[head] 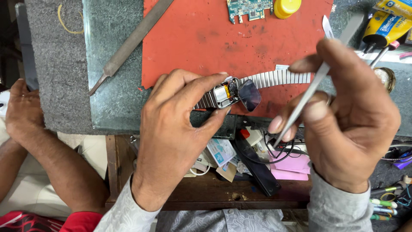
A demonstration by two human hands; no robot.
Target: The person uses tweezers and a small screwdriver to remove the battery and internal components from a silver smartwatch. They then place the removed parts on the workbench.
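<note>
- Pinching an opened watch (227,92) between thumb and forefinger, the left hand (176,129) holds it at the near edge of the red mat (206,47), about the middle of the bench (111,99).
- Its dark screen (249,95) is swung off to 3 o'clock of the case, so the silver battery inside shows.
- A ribbed metal strap (279,78) runs from the watch toward 3 o'clock, lying flat on the mat.
- Closed on a pair of steel tweezers (309,92), the right hand (343,124) grips them between thumb and fingers; the tips point down toward 7 o'clock and are clear of the watch.
- At 12 o'clock on the mat lie a green circuit board (251,8) and a yellow cap (286,7).
- A long metal file (128,43) lies slanted at 10 o'clock, partly on the mat.
- A glue tube (384,28) sits at 2 o'clock.
- Another person's hand (23,111) rests on the bench edge at 9 o'clock.
</note>
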